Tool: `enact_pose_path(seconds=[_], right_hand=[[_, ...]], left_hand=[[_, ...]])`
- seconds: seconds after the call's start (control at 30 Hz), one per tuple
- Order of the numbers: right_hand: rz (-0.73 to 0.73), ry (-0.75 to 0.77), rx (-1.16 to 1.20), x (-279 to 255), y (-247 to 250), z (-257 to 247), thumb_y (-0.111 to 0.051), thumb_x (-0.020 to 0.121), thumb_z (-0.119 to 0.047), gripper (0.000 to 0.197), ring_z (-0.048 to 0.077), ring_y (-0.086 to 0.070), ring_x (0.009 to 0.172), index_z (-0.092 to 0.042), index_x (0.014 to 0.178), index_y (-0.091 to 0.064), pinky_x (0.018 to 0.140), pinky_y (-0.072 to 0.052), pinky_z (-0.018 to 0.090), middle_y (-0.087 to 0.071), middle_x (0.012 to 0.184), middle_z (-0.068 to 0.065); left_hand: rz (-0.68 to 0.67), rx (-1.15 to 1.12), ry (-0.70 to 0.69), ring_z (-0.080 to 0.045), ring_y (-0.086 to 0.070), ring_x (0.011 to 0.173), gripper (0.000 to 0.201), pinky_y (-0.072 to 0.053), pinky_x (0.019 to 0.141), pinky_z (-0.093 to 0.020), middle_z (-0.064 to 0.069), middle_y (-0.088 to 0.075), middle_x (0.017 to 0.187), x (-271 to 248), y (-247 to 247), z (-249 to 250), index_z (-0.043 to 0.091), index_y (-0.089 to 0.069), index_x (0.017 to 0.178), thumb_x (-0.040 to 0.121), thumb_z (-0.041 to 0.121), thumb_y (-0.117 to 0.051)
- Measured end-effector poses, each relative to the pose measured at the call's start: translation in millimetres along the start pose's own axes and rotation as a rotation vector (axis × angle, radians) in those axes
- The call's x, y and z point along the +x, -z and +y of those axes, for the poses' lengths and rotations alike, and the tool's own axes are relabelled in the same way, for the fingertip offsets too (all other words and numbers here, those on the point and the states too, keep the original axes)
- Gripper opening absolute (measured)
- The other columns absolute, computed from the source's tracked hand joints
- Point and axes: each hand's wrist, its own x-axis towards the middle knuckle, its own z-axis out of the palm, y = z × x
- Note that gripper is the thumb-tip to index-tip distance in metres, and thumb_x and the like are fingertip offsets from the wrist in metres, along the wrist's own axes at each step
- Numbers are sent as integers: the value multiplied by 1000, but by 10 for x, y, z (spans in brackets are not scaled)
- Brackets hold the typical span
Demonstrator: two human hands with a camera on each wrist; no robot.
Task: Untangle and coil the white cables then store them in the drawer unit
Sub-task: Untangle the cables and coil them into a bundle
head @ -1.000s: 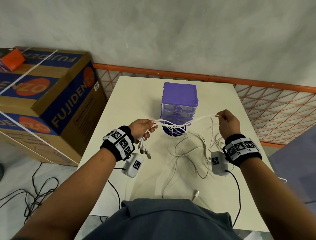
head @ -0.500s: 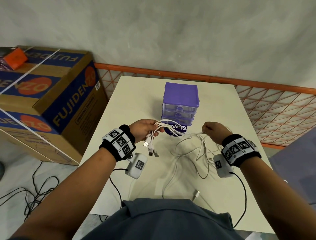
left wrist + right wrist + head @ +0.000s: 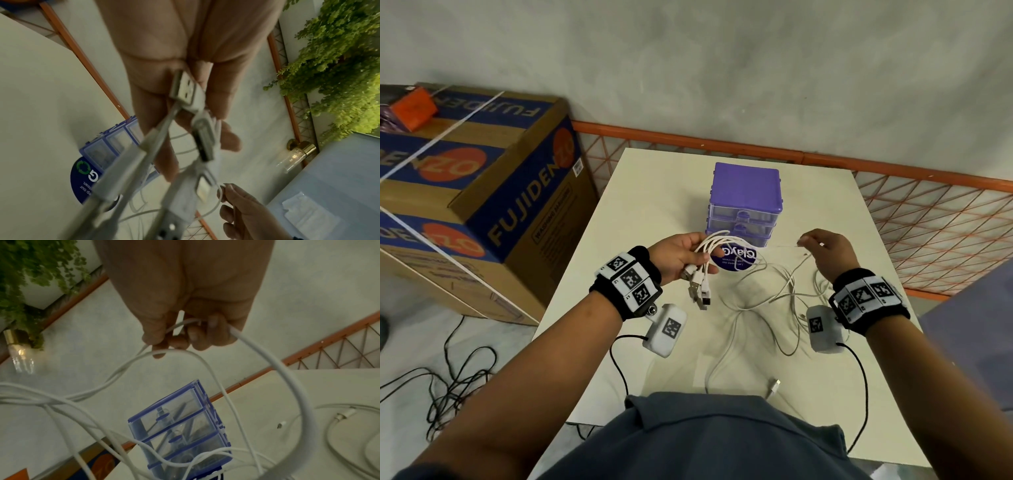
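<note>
The left hand grips 4 cable plugs, the right hand pinches 1 cable, before 1 3-drawer unit.

both forearms reach forward, left grip curled closed, right grip pinching with fingertips.

Loose white cables sprawl before the drawer unit, blocking approach
</note>
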Motion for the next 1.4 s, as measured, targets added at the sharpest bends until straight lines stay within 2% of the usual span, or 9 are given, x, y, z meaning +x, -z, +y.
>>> enact_pose_path(seconds=[0.2, 0.4, 0.6, 0.73, 0.8, 1.0, 1.2, 1.3, 1.4], right_hand=[[150, -16, 109, 22, 21, -23, -49, 88, -9, 18, 3, -51, 64, 0, 83, -64, 62, -37, 12, -60, 80, 10], [267, -40, 200, 52, 87, -16, -46, 89, -11, 21, -11, -53, 54, 2, 89, -63, 52, -34, -3, -61, 69, 9], [325, -34, 239, 43, 109, -10, -45, 89, -10, 16, -13, -53, 47, -8, 83, -60, 48, -35, -1, -55, 60, -2], [194, -53, 181, 48, 92, -5, -40, 81, 8, 33, -13, -55, 59, -14, 66, -59, 57, -36, -1, -58, 67, -4], [45, -82, 69, 38, 77, -7, -39, 77, 11, 36, 4, -56, 68, -13, 72, -65, 59, -38, 3, -61, 71, 2], [-445, -63, -264, -78, 13, -131, -57, 86, -19, 12, 16, -52, 70, -14, 86, -68, 65, -38, 25, -62, 73, 3], [-23, -6, -179, -15, 45, -88, -45, 91, -14, 22, 23, -53, 83, -2, 87, -64, 71, -34, 26, -68, 95, 17], [-69, 10, -241, -8, 49, -86, -44, 92, -18, 22, 32, -57, 88, -4, 89, -61, 75, -40, 34, -67, 95, 19], [-216, 19, -282, -79, 60, -106, -58, 86, -32, 16, 19, -54, 88, -19, 85, -66, 77, -39, 29, -64, 90, 2]], left_hand=[[17, -4, -23, -4, -67, 64, 27, -49, 55, -20, 17, -68, 81, 7, -74, -10, 23, -55, 98, 97, 3, -37], [-11, -56, -10, 0, -59, 57, 25, -42, 62, -21, 11, -72, 73, 23, -88, -38, 19, -56, 100, 94, 0, -41], [39, -37, 31, -2, -48, 42, 18, -36, 38, -14, 11, -65, 68, 2, -99, -40, 20, -57, 96, 97, 13, -40], [97, -11, 7, 0, -38, 35, 19, -29, 35, -12, 4, -49, 76, 10, -28, -78, 19, -54, 95, 99, 18, -35], [111, -4, 5, 0, -36, 35, 20, -28, 34, -11, 4, -47, 76, 11, 6, -86, 20, -53, 94, 99, 18, -35], [150, -44, 13, -1, -33, 33, 22, -28, 34, -12, 6, -49, 69, 7, 83, -86, 18, -56, 91, 99, 17, -35], [205, -46, 73, 0, -29, 32, 24, -23, 34, -10, 3, -45, 67, -7, 136, -98, 14, -58, 86, 98, 22, -39], [215, -61, 89, 0, -26, 32, 25, -20, 34, -10, 8, -44, 59, 1, 126, -117, 14, -58, 84, 98, 25, -40], [233, -96, 85, 0, -26, 31, 25, -20, 34, -11, 10, -43, 51, 21, 145, -114, 15, -57, 85, 98, 27, -39]])
